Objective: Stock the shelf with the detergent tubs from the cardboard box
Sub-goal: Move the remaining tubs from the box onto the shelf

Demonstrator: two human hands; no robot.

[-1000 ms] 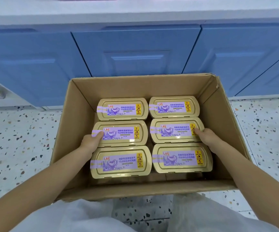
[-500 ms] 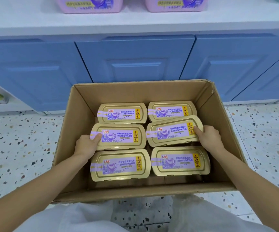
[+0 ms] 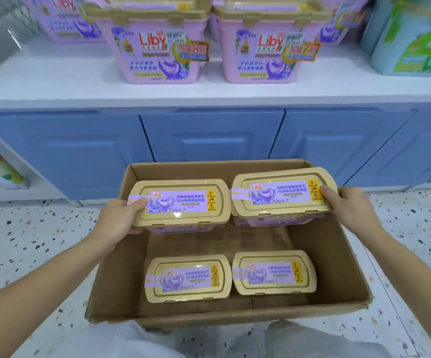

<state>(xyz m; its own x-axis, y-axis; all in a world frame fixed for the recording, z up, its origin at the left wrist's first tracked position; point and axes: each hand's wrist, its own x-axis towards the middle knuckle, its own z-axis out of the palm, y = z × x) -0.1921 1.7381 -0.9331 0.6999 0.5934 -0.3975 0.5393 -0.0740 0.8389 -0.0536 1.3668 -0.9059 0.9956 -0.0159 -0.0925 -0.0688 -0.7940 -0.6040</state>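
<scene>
Left hand [image 3: 121,218] is clamped on one gold-lidded pink plastic detergent tub [image 3: 180,205]; right hand [image 3: 348,205] is clamped on another [image 3: 281,196], both raised above the open brown cardboard box [image 3: 111,267].

Speckled terrazzo floor [image 3: 28,244] carries the open cardboard box [image 3: 121,244], sitting just before the blue cabinet doors. Up top, the white shelf [image 3: 54,81] bears two pink Liby tubs [image 3: 155,55] near its front edge, more behind, green-labelled containers [image 3: 413,45] toward its right end.
</scene>
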